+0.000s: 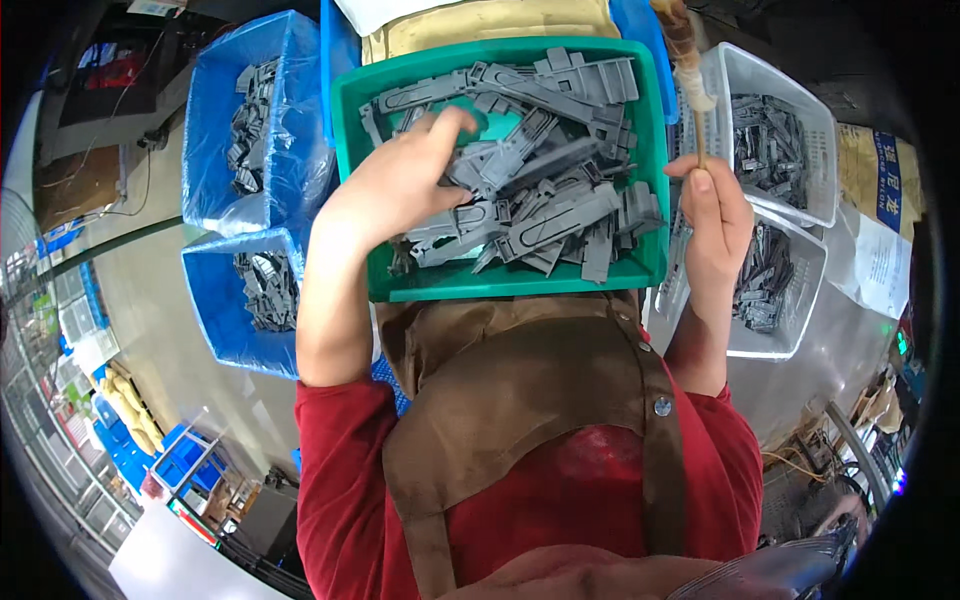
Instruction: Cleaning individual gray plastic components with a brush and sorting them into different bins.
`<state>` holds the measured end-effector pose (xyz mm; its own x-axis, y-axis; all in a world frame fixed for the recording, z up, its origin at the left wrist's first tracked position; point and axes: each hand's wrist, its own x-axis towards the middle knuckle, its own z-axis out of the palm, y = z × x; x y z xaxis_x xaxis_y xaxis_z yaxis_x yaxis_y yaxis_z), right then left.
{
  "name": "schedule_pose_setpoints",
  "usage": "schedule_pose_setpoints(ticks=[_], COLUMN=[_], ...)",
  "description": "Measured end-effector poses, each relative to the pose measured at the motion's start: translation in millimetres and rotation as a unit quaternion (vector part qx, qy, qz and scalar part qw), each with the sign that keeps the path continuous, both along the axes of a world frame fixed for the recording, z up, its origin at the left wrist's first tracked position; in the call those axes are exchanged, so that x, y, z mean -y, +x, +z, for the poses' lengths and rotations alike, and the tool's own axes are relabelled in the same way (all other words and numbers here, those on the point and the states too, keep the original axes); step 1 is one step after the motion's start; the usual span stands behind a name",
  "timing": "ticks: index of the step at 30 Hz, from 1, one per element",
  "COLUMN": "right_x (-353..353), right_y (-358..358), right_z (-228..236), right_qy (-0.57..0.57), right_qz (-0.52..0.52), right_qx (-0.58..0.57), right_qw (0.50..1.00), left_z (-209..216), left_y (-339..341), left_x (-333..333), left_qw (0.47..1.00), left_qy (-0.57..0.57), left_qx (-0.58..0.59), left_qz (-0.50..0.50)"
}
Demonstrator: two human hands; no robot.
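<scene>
My left hand [398,175] reaches over the left side of a green bin [520,292]. Its thumb and forefinger are spread apart, with the thumb close to the grey plastic parts [565,215]; nothing shows gripped between them, though the other fingertips are partly hidden. The parts are long, slotted pieces heaped loosely in the bin. To the right of the bin, my right hand [718,215] is closed in a pinch on a thin wooden skewer [701,140]. The skewer stands upright, with something brown and pale, like food, on its upper end.
Two blue bins lined with clear plastic, one farther [228,160] and one nearer [215,300], hold grey parts on the left. White crates, far [826,160] and near [812,300], hold darker parts on the right. Yellow sacking [490,32] lies behind the green bin.
</scene>
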<state>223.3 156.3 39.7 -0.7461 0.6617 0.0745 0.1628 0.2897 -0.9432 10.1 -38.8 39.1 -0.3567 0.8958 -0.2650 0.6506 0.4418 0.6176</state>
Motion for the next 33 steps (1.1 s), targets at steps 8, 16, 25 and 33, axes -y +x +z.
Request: schedule_pose_setpoints(ticks=[8, 16, 25, 33], right_x=[12, 30, 46, 5], right_y=[-7, -38, -44, -8], right_z=[6, 2, 20, 26], right_qy=[-0.086, -0.119, -0.038, 0.176], right_qz=[0.05, 0.173, 0.168, 0.203], right_qx=[0.022, 0.013, -0.067, -0.014], right_qw=[0.995, 0.978, 0.983, 0.963], left_z=[18, 9, 13, -2], left_y=[12, 40, 37, 16], left_x=[5, 0, 16, 31], left_qw=[0.978, 0.904, 0.931, 0.874], left_qy=[0.177, 0.421, 0.338, 0.48], left_qx=[-0.111, 0.002, -0.122, -0.028], left_qz=[0.006, 0.072, 0.063, 0.071])
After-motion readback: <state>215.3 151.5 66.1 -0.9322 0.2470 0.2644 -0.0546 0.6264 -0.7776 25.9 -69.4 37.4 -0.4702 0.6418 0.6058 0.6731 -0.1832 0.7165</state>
